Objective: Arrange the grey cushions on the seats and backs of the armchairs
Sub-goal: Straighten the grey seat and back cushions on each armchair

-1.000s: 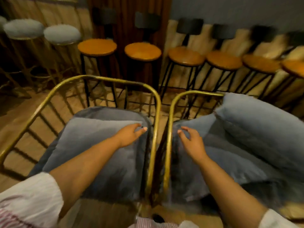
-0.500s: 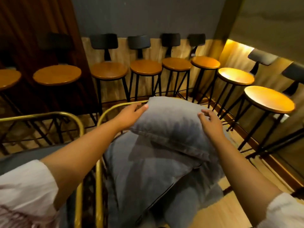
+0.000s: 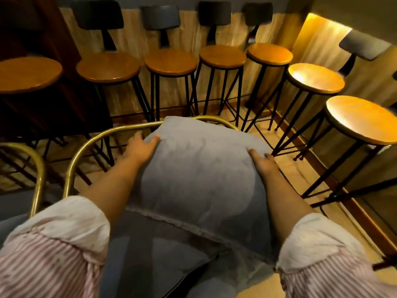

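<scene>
A plump grey cushion [image 3: 199, 177] leans against the curved brass back of the right armchair [image 3: 90, 143]. My left hand [image 3: 140, 147] grips its upper left edge and my right hand [image 3: 263, 162] grips its right edge. Under it lies a grey seat cushion [image 3: 154, 252] on the same armchair. A second brass armchair [image 3: 39, 168] stands at the left, with a bit of its grey cushion [image 3: 12, 201] showing.
Several tall stools with round wooden seats [image 3: 170, 61] and black legs line the wall behind the armchairs and run down the right side [image 3: 363, 119]. Wooden floor [image 3: 300, 179] shows to the right of the armchair. A dark wood panel [image 3: 25, 29] is at the back left.
My view turned from the left armchair to the right one. Both hands left the seat cushions, took hold of the back cushion and moved it up against the brass back.
</scene>
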A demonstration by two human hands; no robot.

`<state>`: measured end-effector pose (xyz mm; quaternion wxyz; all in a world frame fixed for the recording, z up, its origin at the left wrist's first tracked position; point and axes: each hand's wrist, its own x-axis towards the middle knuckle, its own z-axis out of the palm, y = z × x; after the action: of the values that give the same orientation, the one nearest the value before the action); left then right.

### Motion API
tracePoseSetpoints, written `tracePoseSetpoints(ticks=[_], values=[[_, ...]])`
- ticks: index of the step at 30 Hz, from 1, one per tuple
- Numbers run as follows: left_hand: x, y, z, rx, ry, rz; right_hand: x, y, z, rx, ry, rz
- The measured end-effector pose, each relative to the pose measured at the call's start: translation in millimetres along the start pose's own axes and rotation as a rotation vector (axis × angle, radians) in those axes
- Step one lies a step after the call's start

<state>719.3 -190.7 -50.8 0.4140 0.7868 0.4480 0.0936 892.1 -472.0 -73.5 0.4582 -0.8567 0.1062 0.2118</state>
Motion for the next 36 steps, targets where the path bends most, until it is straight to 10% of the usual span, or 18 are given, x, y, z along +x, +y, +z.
tracePoseSetpoints(ticks=[4,20,36], values=[[-13,-43,19,-0.19,-0.061,-0.225,7,20,3,0.078,-0.035,0.004],[-24,-17,-12,-0.395,-0.2,-0.198,-28,20,-19,0.355,0.036,-0.053],[-169,-93,-294,-0.471,0.064,0.086,-291,-49,54,0.463,-0.033,-0.419]])
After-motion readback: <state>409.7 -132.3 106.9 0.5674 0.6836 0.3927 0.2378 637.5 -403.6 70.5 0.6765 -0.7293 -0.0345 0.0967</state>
